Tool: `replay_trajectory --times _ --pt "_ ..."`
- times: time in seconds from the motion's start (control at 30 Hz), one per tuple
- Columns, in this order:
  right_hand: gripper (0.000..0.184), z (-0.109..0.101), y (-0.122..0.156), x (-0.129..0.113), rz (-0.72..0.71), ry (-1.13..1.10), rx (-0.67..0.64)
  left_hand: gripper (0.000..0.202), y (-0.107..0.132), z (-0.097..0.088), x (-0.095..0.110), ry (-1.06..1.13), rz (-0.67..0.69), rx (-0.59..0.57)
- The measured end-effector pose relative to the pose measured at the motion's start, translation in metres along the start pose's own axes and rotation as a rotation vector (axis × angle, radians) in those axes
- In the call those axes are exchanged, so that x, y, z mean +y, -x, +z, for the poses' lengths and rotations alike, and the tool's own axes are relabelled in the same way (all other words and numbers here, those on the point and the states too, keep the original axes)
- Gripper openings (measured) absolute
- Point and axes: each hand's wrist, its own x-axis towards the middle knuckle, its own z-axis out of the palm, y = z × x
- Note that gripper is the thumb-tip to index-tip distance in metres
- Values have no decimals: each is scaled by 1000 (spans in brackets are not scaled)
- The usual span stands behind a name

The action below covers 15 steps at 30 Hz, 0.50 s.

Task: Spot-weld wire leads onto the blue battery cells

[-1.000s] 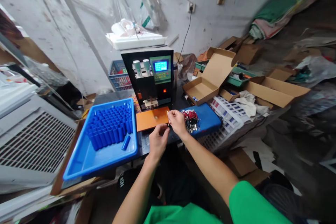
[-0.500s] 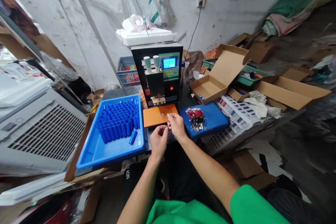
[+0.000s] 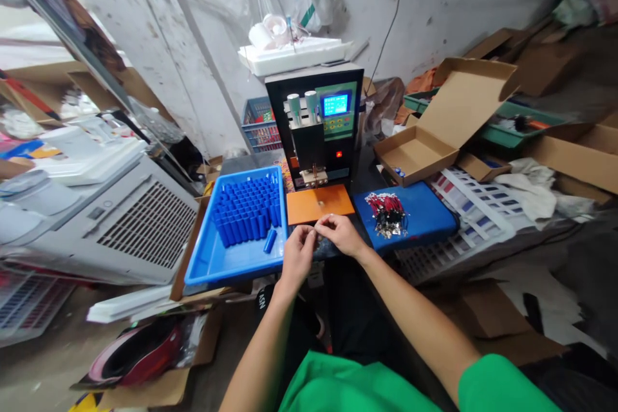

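Clock centred on fingertips, 12 away from the body. Change over the last half second: right hand (image 3: 344,232) draws back to the near edge of the flat orange board (image 3: 304,206) and its fingertips meet those of the left hand (image 3: 298,254). Suggests fine two-handed handling. Grip: thumb and forefinger nearly together on each; cannot tell what, if anything, is pinched. Board at 12, before the black box-shaped machine (image 3: 309,145); red-and-black wire leads (image 3: 387,212) near 3; blue cylinders (image 3: 248,212) in the blue plastic tray (image 3: 207,267) at 9.
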Motion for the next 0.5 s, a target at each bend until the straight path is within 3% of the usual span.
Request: replay_trajectory --times 0.1,0.2,0.23,0.33,0.4,0.5 --pt "20 -3 5 3 1 43 54 22 2 -27 2 -305 51 113" --pt "22 -6 9 8 45 43 136 21 -6 -65 -1 -772 -27 250" --pt "23 -6 10 10 61 35 150 21 -10 -76 -3 -924 -92 237" --pt "24 -4 12 13 88 12 157 21 -26 -95 -11 -1217 -265 44" --pt "24 -3 12 13 93 -3 153 20 -33 -97 -16 -1301 -278 -47" --pt "24 -7 12 12 94 -20 173 17 -39 -95 -23 -1347 -232 -87"
